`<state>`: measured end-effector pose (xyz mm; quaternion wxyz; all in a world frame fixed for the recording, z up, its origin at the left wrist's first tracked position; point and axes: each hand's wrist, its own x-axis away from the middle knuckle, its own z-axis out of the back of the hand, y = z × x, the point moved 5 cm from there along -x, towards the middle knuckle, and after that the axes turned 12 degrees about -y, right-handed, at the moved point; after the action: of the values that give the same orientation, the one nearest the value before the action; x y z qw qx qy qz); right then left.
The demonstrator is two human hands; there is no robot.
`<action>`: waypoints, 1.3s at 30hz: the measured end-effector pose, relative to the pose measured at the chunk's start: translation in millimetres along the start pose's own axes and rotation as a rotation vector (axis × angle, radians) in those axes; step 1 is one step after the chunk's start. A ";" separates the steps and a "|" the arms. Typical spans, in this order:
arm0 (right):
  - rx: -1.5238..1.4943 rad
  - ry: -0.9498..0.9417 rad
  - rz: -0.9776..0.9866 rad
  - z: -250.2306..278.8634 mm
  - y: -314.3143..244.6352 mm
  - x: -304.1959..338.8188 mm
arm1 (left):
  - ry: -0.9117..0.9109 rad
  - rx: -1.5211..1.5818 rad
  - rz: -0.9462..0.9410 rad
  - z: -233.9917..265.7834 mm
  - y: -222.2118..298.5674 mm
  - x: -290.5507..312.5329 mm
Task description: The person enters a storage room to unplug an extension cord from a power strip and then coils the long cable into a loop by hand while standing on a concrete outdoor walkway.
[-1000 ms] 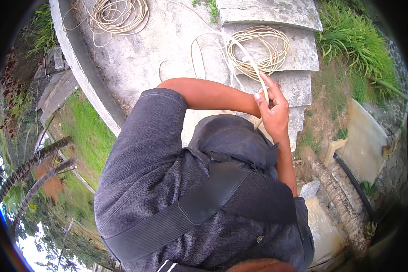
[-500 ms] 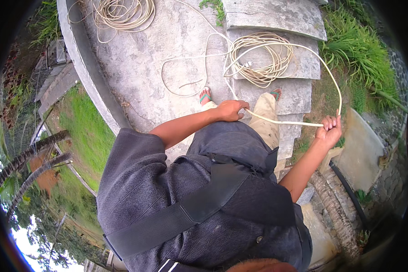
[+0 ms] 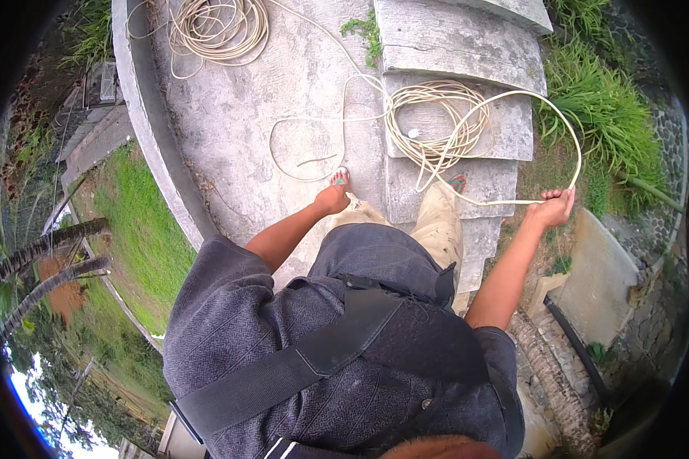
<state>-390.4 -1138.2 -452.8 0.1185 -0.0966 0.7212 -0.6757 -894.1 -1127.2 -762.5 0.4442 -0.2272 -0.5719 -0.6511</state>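
Note:
Cream-coloured cable, or thin hose, lies in a coil (image 3: 467,138) on the concrete steps ahead. From this coil a loop rises to the right and bends back at my right hand (image 3: 553,208), which is closed around it. My left hand (image 3: 333,199) hangs near my left foot with no cable in it; its fingers look loosely apart. A loose end of cable (image 3: 318,161) lies on the concrete just beyond that foot. One strand crosses the ground to a second coil (image 3: 218,30) at the far left.
Concrete steps (image 3: 459,46) run along the right of a flat concrete path (image 3: 237,115). A low curb wall (image 3: 149,122) edges the path on the left, with grass (image 3: 138,222) beyond. Leafy plants (image 3: 605,107) and a pale slab (image 3: 597,275) lie to the right.
My left hand has let go of the cable and moved left. The released part has dropped toward the coil on the steps. My right hand still grips the loop.

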 end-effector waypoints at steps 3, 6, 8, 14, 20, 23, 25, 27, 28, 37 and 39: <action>0.174 -0.116 -0.248 11.2 58.5 1.5 | 0.043 -0.009 0.014 -5.4 -26.8 7.2; 0.041 0.006 -0.502 43.1 131.0 -4.2 | -0.007 0.015 0.070 -23.0 -59.4 11.1; -0.006 0.003 -0.515 30.2 135.1 -5.8 | -0.042 -0.002 0.079 -35.5 -82.7 8.2; 0.140 -0.298 -0.370 -40.4 87.0 -15.6 | 0.063 0.004 0.112 -7.2 -97.1 13.4; 0.224 -0.411 -0.424 -67.5 109.6 11.5 | 0.191 0.108 0.145 -3.1 -127.2 -27.2; 0.193 -0.481 -0.578 -46.7 142.4 43.2 | 0.219 0.169 0.247 26.7 -118.1 -56.8; 0.090 -0.579 -0.725 -53.1 167.8 65.4 | 0.324 0.238 0.304 35.3 -118.0 -87.8; -0.066 -0.599 -0.878 -69.6 204.7 78.2 | 0.349 0.356 0.456 34.0 -140.8 -131.7; -0.058 -0.588 -0.874 -81.6 224.6 78.5 | 0.372 0.391 0.526 34.3 -149.8 -148.2; -0.122 -0.538 -0.936 -78.5 313.0 86.6 | 0.638 -0.485 0.314 108.9 -160.7 -293.7; -0.221 -0.592 -0.938 -87.5 298.0 70.8 | 0.305 -0.457 0.308 106.5 -153.0 -302.7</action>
<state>-478.0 -1055.8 -747.7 -0.0081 -0.6038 0.6037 -0.5205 -893.0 -937.4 -1063.1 0.5558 -0.3047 -0.2964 -0.7144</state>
